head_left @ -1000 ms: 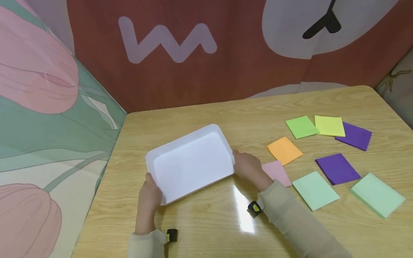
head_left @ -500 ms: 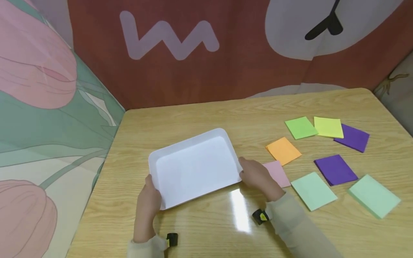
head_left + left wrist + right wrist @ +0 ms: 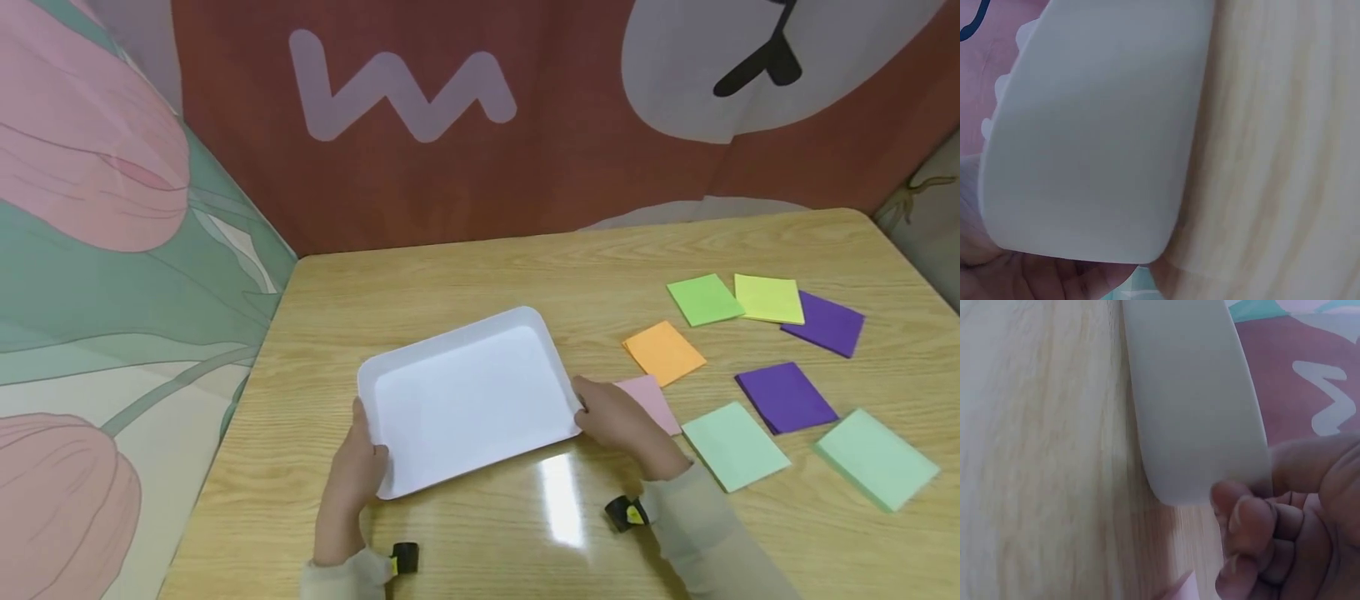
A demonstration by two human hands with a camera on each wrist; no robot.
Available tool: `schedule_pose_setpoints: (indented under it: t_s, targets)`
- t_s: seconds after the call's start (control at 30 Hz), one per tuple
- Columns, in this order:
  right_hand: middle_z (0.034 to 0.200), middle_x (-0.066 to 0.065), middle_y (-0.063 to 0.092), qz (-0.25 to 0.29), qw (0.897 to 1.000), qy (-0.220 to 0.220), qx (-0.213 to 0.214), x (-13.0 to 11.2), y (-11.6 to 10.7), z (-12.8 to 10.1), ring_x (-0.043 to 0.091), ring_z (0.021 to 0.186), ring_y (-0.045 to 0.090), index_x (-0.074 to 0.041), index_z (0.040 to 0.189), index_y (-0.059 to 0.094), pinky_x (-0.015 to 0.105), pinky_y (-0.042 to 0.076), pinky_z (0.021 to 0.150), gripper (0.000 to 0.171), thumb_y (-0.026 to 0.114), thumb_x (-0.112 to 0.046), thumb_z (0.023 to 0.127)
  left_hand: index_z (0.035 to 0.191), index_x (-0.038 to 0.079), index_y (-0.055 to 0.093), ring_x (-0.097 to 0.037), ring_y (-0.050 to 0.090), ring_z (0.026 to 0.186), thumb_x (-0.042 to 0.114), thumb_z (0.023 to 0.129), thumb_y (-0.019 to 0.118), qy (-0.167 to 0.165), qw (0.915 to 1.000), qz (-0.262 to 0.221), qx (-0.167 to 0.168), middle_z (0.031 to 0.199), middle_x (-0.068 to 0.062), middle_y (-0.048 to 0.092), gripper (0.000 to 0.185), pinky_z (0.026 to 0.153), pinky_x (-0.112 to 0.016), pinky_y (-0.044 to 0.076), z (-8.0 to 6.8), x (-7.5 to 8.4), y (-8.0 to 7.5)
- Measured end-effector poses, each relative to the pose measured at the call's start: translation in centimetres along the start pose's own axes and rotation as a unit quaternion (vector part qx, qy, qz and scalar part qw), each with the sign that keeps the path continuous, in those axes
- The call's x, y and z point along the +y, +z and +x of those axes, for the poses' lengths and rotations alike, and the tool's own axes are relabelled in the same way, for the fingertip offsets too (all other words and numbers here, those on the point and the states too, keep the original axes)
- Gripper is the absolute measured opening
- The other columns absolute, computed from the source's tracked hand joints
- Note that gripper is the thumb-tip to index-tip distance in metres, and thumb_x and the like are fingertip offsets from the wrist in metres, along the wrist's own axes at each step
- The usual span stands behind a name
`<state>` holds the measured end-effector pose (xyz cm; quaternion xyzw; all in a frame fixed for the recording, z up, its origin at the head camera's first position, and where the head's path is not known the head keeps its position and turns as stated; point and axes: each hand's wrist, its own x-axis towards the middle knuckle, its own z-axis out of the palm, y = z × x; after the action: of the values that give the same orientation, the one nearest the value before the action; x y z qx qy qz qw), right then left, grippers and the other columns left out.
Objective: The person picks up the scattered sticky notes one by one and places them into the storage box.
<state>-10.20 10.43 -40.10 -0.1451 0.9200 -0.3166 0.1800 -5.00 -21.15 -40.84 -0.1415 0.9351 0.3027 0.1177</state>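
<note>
Wood-grained table [image 3: 495,271] spreads across my feed; I see the left hand [image 3: 357,467] gripping one end of the white tray [image 3: 472,400] and the right hand [image 3: 618,419] pinching the other, the tray between them, coloured paper squares [image 3: 735,447] beside the right hand.

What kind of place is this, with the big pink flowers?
Maybe a craft or play corner, though I can't be sure. There's a wood-grain table, colorful squares that look like paper, and a red backdrop with cartoon shapes.
</note>
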Motion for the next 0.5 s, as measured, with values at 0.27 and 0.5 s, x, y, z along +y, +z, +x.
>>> schedule_pose_setpoints:
  t_s: [0.27,0.5]
  targets:
    - [0.055,0.002,0.041,0.038,0.999,-0.004,-0.012,1.2,-0.1,-1.2,0.013,0.045,0.041,-0.008,0.068,0.032,0.024,0.033,0.043,0.016,0.043,0.003,0.075,0.133,-0.009,-0.008,-0.04,0.023,0.119,-0.005,0.075,0.034,0.062,0.9979,-0.011,0.013,0.133,-0.033,0.014,0.071,0.095,-0.049,0.023,-0.5,0.3,0.6]
    - [0.054,0.002,0.041,0.062,0.998,-0.004,-0.015,1.4,-0.4,-2.4,0.013,0.044,0.043,-0.007,0.068,0.032,0.023,0.03,0.042,0.016,0.042,0.004,0.074,0.131,-0.01,-0.014,-0.041,0.009,0.122,-0.007,0.079,0.028,0.075,0.9962,-0.029,-0.033,0.132,-0.036,0.005,0.067,0.098,-0.047,0.013,-0.5,0.4,1.0]
